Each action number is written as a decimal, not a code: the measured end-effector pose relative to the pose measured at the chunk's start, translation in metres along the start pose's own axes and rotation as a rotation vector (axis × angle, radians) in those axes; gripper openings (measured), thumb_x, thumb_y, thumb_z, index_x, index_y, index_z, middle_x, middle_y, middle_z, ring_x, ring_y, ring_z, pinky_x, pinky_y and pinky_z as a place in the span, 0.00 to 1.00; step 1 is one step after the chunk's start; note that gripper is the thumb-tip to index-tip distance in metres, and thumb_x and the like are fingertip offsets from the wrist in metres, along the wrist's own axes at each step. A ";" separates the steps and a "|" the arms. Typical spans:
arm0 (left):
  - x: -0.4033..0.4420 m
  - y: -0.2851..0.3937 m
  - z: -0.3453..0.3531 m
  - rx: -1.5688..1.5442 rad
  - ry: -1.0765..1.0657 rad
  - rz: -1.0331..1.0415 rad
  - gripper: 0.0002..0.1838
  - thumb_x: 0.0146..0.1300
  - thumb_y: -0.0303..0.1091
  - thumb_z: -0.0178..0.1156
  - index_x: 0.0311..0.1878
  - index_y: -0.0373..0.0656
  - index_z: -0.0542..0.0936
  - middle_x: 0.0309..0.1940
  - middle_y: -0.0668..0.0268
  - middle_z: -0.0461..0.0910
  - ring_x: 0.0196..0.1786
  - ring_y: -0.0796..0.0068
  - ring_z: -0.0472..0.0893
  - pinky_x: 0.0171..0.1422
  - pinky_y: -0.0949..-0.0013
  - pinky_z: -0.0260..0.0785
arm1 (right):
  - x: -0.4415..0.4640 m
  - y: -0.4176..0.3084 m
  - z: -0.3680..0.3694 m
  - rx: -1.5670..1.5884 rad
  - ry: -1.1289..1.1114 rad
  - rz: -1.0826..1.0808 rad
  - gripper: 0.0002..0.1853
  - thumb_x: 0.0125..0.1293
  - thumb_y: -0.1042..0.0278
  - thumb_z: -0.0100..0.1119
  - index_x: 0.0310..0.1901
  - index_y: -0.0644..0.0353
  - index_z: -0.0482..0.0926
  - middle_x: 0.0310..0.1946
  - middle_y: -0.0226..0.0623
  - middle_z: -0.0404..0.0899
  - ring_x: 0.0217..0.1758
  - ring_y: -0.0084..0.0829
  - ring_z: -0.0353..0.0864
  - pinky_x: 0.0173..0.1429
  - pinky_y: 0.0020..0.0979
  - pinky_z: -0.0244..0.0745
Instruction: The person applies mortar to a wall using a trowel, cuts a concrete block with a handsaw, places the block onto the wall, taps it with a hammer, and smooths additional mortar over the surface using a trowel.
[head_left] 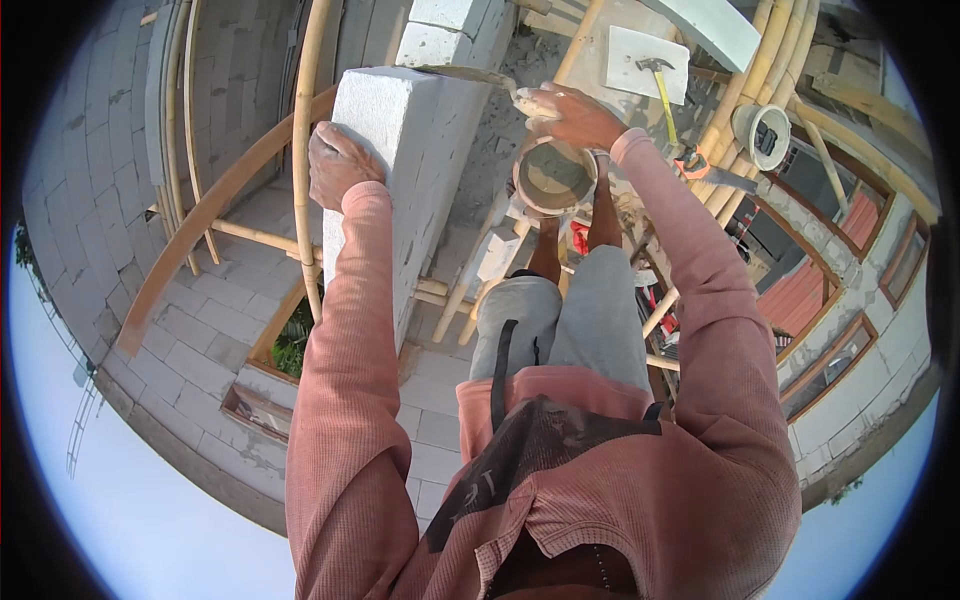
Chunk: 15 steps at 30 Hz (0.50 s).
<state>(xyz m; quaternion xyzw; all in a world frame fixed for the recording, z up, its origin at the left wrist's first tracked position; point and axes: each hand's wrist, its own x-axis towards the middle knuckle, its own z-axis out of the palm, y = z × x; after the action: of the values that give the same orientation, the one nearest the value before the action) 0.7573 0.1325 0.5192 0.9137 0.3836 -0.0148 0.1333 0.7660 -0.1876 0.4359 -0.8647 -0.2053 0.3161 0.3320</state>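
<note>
My left hand (345,165) is closed against the left side of a white block (372,97), its fingers curled at the block's edge. Held in my right hand (572,115) is a trowel (465,73), its mortar-smeared blade reaching left at the joint between this block and another white block (435,45) beyond it. Just below my right hand is a round bucket (555,178) with grey wet mortar inside. My right fingers hide most of the trowel's handle.
A hammer (660,92) lies partly on a white board (622,60). To the right are an orange-handled saw (725,177) and a white bucket (762,137) holding dark items. Bamboo poles (305,150) stand left of the wall; more bamboo (735,100) runs along the right.
</note>
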 end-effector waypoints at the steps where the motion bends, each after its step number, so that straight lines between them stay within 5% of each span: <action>1: -0.001 0.000 0.000 0.006 0.002 0.010 0.31 0.76 0.59 0.35 0.59 0.48 0.80 0.52 0.57 0.85 0.56 0.49 0.82 0.66 0.51 0.70 | -0.003 0.030 0.020 -0.078 0.215 -0.024 0.30 0.69 0.50 0.59 0.68 0.56 0.72 0.55 0.46 0.78 0.53 0.44 0.82 0.56 0.41 0.79; 4: 0.001 -0.004 0.003 0.011 0.012 0.017 0.32 0.76 0.60 0.35 0.60 0.49 0.80 0.54 0.59 0.85 0.58 0.50 0.82 0.66 0.52 0.70 | -0.011 -0.002 -0.016 1.265 -0.107 0.325 0.28 0.71 0.45 0.57 0.61 0.60 0.77 0.43 0.35 0.79 0.34 0.27 0.79 0.37 0.29 0.77; 5: 0.002 -0.006 0.003 0.013 0.015 0.019 0.32 0.76 0.60 0.35 0.60 0.50 0.80 0.55 0.59 0.84 0.58 0.51 0.82 0.66 0.52 0.70 | -0.009 -0.028 -0.019 1.520 -0.039 0.297 0.28 0.77 0.46 0.50 0.61 0.65 0.73 0.34 0.31 0.76 0.19 0.16 0.70 0.23 0.20 0.69; 6: 0.002 -0.005 0.003 0.007 0.008 0.018 0.32 0.76 0.61 0.34 0.61 0.50 0.80 0.55 0.60 0.84 0.59 0.51 0.82 0.67 0.52 0.70 | 0.006 -0.029 -0.006 1.662 -0.089 0.196 0.27 0.78 0.46 0.49 0.60 0.64 0.73 0.33 0.30 0.76 0.19 0.15 0.69 0.23 0.20 0.69; 8: 0.000 -0.004 0.001 0.002 -0.009 0.018 0.32 0.75 0.61 0.34 0.62 0.51 0.79 0.56 0.60 0.84 0.59 0.52 0.81 0.67 0.53 0.70 | 0.037 -0.020 0.032 1.937 -0.190 -0.021 0.25 0.79 0.46 0.48 0.57 0.64 0.74 0.31 0.29 0.75 0.18 0.13 0.68 0.22 0.18 0.67; 15: -0.005 0.003 -0.005 -0.003 -0.051 -0.064 0.32 0.76 0.62 0.33 0.63 0.53 0.79 0.56 0.61 0.84 0.61 0.53 0.81 0.70 0.55 0.68 | 0.005 -0.022 0.049 1.893 -0.490 0.242 0.24 0.80 0.47 0.46 0.56 0.64 0.75 0.19 0.26 0.70 0.08 0.12 0.60 0.09 0.18 0.53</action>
<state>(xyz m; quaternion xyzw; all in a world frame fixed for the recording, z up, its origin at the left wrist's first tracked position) 0.7552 0.1280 0.5258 0.9001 0.4093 -0.0416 0.1436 0.7330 -0.1482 0.4211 -0.1675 0.1592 0.5524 0.8009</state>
